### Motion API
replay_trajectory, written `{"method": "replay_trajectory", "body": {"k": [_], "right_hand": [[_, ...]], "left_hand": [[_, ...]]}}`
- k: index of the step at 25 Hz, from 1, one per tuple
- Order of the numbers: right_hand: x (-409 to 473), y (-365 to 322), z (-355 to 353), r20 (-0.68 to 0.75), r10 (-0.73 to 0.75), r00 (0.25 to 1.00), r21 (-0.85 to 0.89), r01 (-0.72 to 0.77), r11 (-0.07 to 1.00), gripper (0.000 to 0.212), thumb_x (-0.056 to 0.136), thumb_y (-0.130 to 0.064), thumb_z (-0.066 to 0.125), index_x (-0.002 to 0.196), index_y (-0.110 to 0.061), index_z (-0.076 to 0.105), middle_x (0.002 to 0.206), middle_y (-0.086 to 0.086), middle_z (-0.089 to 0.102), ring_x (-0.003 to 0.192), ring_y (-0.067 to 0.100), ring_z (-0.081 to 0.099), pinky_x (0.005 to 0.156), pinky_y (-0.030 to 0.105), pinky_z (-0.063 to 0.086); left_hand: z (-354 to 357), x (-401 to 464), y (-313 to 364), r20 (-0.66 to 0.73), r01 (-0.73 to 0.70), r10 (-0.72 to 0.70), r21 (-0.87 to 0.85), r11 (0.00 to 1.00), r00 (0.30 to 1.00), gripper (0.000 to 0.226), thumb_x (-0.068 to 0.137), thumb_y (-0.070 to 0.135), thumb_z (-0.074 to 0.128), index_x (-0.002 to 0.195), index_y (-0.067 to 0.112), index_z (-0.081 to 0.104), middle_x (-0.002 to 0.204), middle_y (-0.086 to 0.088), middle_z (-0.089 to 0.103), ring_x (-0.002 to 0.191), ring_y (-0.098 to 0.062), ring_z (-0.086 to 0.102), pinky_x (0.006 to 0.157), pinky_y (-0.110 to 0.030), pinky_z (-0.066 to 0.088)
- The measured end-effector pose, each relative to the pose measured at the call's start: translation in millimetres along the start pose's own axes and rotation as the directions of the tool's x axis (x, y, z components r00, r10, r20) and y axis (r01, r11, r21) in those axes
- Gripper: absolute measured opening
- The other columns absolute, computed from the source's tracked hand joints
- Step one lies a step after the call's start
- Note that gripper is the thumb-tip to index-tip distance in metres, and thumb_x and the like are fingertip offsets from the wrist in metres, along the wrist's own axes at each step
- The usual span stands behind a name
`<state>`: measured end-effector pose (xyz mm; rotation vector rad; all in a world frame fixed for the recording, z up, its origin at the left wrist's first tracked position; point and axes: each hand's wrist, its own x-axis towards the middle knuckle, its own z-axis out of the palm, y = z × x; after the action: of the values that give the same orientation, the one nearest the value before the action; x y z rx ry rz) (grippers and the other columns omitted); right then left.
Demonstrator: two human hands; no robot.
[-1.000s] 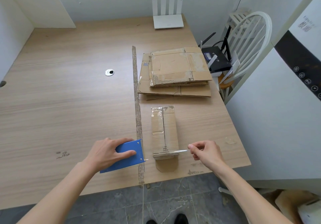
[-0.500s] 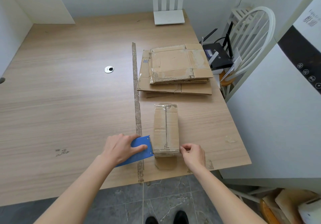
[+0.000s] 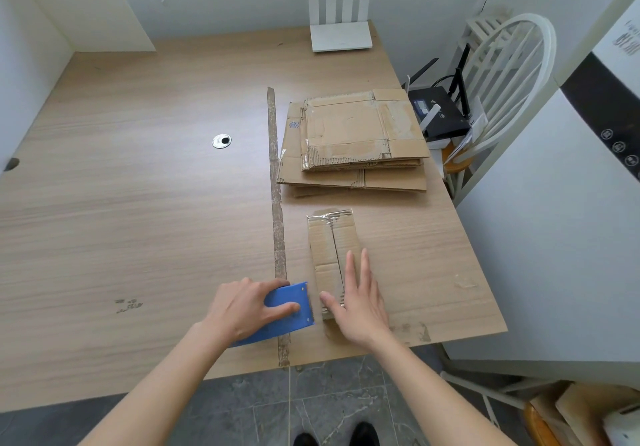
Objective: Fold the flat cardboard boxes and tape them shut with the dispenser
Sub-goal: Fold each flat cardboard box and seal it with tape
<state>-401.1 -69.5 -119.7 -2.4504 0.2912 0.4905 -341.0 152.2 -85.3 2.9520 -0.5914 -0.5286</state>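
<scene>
Right hand (image 3: 356, 303) has let go of the tape, fingers now flat, pressing the folded box (image 3: 332, 255) near the worktop's front edge; left hand (image 3: 249, 307) grips the blue dispenser (image 3: 287, 310). Strip likely seated.

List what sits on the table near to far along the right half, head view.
right hand pressed flat on the small taped box → stack of flat cardboard boxes → white router at the far edge.
</scene>
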Motion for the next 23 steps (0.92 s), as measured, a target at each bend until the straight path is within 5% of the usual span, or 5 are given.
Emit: {"method": "replay_trajectory", "body": {"k": [9,16,19,23], "right_hand": [[4,2,-7,0.074,-0.001,0.997,-0.002,0.001,1.0,0.094,0.1,-0.059,0.045,0.156,-0.032,-0.026,0.158,-0.006,-0.043,0.156,0.03,-0.006,0.124,0.047,0.013],[1,-1,-3,0.044,0.008,0.999,0.016,-0.009,1.0,0.094,0.101,-0.057,0.046,0.157,-0.03,-0.024,0.16,-0.004,-0.041,0.156,0.029,-0.001,0.123,0.045,0.017],[1,-2,-1,0.011,0.053,0.999,0.03,-0.053,0.998,0.095,0.101,-0.059,0.044,0.157,-0.028,-0.026,0.159,-0.003,-0.043,0.156,0.03,-0.002,0.123,0.046,0.017],[-1,0,1,0.007,0.023,1.0,0.03,-0.023,0.999,0.097,0.099,-0.063,0.043,0.157,-0.028,-0.026,0.158,-0.004,-0.044,0.156,0.03,-0.001,0.123,0.048,0.018]], "left_hand": [[-15,-10,-21,0.107,-0.015,0.025,-0.088,0.996,0.994,0.065,0.077,0.091,0.035,0.132,0.06,0.049,0.097,0.021,0.068,0.082,-0.009,0.061,0.066,-0.028,0.047],[1,0,20,-0.013,-0.028,0.032,0.232,0.972,0.999,0.086,0.073,0.09,0.008,0.124,0.041,0.058,0.085,0.003,0.07,0.073,-0.02,0.064,0.052,-0.031,0.03],[-2,11,47,-0.072,0.014,0.015,0.38,0.925,0.997,0.058,0.092,0.076,0.03,0.104,0.029,0.061,0.08,0.003,0.066,0.063,-0.02,0.054,0.053,-0.031,0.032],[5,8,33,-0.153,0.154,-0.109,0.319,0.935,0.982,0.045,0.097,0.066,0.04,0.101,0.026,0.06,0.077,0.004,0.067,0.063,-0.019,0.059,0.061,-0.032,0.035]]}}
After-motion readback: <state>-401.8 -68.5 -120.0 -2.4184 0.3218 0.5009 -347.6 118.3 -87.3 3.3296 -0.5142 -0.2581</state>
